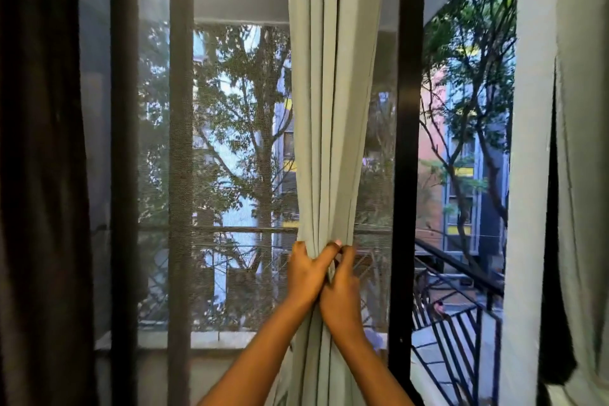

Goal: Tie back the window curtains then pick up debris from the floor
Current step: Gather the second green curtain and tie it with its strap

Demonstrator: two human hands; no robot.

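A pale grey-green curtain [331, 102] hangs bunched into a narrow column in front of the window, just left of a black frame post. My left hand [308, 272] grips the gathered folds from the left, fingers wrapped behind the cloth. My right hand [342, 287] grips the same bunch from the right, thumb and fingers curled on the fabric. Both hands touch each other at the same height. No floor or debris is in view.
A dark curtain [39, 175] hangs at the far left and another pale curtain [580, 175] at the far right. A mesh screen [227, 158] covers the left panes. A black frame post [407, 142] stands right of the bunch. A railing [461, 323] lies outside.
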